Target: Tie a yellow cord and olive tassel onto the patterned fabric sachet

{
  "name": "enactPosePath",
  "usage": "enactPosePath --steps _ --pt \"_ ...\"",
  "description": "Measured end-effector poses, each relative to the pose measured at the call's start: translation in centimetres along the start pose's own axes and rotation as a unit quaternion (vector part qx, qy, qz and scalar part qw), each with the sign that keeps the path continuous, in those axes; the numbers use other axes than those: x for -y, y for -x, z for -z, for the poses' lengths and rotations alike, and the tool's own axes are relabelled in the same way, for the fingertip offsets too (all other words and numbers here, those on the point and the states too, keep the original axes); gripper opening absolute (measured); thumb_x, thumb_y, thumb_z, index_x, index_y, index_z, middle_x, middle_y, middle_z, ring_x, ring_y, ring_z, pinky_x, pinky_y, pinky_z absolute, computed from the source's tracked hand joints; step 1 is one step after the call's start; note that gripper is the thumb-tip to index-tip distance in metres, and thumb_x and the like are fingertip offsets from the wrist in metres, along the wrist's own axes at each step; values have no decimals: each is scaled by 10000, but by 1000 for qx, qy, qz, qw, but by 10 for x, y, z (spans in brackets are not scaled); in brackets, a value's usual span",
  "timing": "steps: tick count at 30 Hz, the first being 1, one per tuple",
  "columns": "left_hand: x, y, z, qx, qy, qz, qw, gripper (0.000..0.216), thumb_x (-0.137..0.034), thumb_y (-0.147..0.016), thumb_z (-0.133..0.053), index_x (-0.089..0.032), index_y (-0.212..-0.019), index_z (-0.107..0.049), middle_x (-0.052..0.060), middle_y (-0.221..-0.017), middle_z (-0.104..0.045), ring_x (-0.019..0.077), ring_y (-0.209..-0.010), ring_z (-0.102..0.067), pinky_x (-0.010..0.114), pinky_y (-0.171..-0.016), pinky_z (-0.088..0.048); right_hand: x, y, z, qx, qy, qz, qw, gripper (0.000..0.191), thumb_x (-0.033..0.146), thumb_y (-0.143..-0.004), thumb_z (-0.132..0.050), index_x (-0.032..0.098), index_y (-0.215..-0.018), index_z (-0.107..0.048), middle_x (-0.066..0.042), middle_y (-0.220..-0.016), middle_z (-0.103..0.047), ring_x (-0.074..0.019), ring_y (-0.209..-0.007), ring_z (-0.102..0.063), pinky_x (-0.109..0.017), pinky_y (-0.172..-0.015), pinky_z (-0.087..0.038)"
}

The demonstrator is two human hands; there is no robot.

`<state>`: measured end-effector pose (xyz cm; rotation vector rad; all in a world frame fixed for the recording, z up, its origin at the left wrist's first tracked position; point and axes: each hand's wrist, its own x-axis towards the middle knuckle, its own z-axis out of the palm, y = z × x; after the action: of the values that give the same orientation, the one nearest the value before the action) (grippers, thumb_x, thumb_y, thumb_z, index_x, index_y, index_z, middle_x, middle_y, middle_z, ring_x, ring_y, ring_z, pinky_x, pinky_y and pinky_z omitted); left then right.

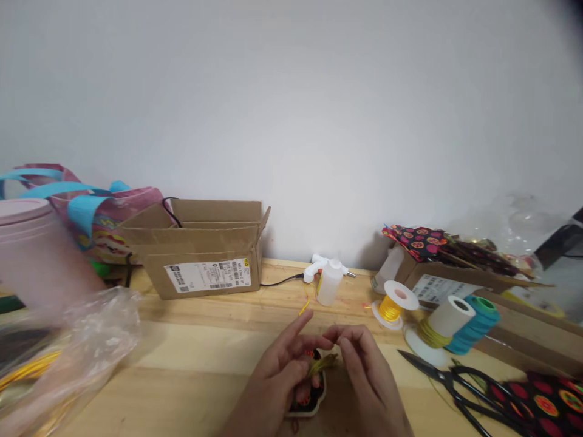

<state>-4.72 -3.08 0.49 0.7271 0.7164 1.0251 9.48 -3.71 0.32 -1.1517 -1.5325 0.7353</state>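
Note:
My left hand (283, 367) pinches a small bundle of olive-green thread (324, 363) between thumb and fingers, its index finger stretched out. Close beside its loose end, my right hand (368, 365) is closed in a pinch of thumb and index finger; whatever lies between those fingertips is too small to make out. Below the left fingers there is a small black patterned piece with red-orange flowers and a pale rim (314, 400), partly covered by that hand. A yellow cord (305, 304) shows just beyond the left fingertips.
Black scissors (449, 382) lie at right, near patterned cloth (546, 397), a yellow cord spool (390, 308), an olive thread spool (432, 331) and a teal thread cone (476, 325). Behind are a glue gun (314, 267), white bottle (330, 284) and cardboard box (204, 267). Plastic bag (104, 328) at left.

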Motion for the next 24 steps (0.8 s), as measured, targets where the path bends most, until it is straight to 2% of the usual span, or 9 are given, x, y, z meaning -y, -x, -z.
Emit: enactPosePath --steps 4,7,10,13,15,17,20,22,24 --pt "5 4 -4 14 -58 -37 998 480 -233 -741 -528 -338 -1192 -400 41 -1041 -509 82 -579 -497 244 -554 -367 -3 1 -3 7 47 1 999 219 336 -876 -313 193 -829 -471 -43 -778 -611 -154 -707 -579 -242 -618 -448" --pt "7 5 -7 12 -70 -68 995 508 -278 -727 -555 -365 -1197 -383 33 -1072 -470 87 -608 -503 261 -606 -389 -3 1 -6 9 48 -16 999 228 349 -882 -281 201 -788 -426 -5 -632 -582 -135 -539 -562 -218 -493 -433" --pt "10 5 -4 17 -96 -66 993 519 -292 -741 -539 -359 -1219 -348 43 -1115 -440 84 -613 -498 256 -607 -387 -2 -1 -7 33 68 -14 997 209 345 -882 -279 209 -795 -412 40 -515 -524 -116 -414 -509 -188 -383 -371" --pt "10 4 0 13 -135 -51 989 525 -324 -763 -502 -321 -1251 -308 55 -1111 -461 118 -696 -501 268 -651 -384 -2 -4 -3 41 130 37 990 180 294 -871 -316 210 -766 -436 38 -520 -530 -111 -432 -505 -184 -405 -366" --pt "7 5 -1 -11 -183 -39 982 491 -353 -766 -490 -259 -1232 -367 59 -1032 -519 152 -785 -494 273 -698 -371 -1 -6 1 38 171 81 981 167 250 -857 -340 210 -749 -461 28 -558 -551 -110 -474 -516 -184 -445 -379" --pt "1 7 -6 -8 -229 -20 973 403 -372 -763 -486 -204 -1129 -502 47 -879 -564 172 -822 -482 264 -714 -360 0 -7 4 47 200 126 971 166 218 -840 -363 213 -732 -489 26 -575 -566 -108 -501 -521 -180 -468 -381" --pt "-6 10 -14 70 -261 9 963 270 -365 -770 -473 -173 -854 -644 -1 -632 -509 144 -683 -461 220 -606 -344 3 -7 6 54 238 194 950 176 207 -819 -387 210 -693 -510 24 -553 -555 -109 -492 -498 -184 -453 -356" --pt "-8 10 -16 100 -273 15 957 258 -345 -768 -479 -159 -689 -639 -23 -562 -461 110 -580 -407 197 -533 -302 3 -9 9 45 251 213 943 166 202 -811 -398 204 -687 -510 20 -545 -535 -112 -486 -476 -194 -446 -343" --pt "-5 9 -14 87 -268 16 959 279 -350 -753 -498 -143 -593 -594 -34 -525 -438 86 -512 -357 189 -480 -261 3 -11 13 15 242 200 949 151 192 -812 -406 196 -698 -505 12 -568 -520 -119 -512 -468 -206 -467 -352"
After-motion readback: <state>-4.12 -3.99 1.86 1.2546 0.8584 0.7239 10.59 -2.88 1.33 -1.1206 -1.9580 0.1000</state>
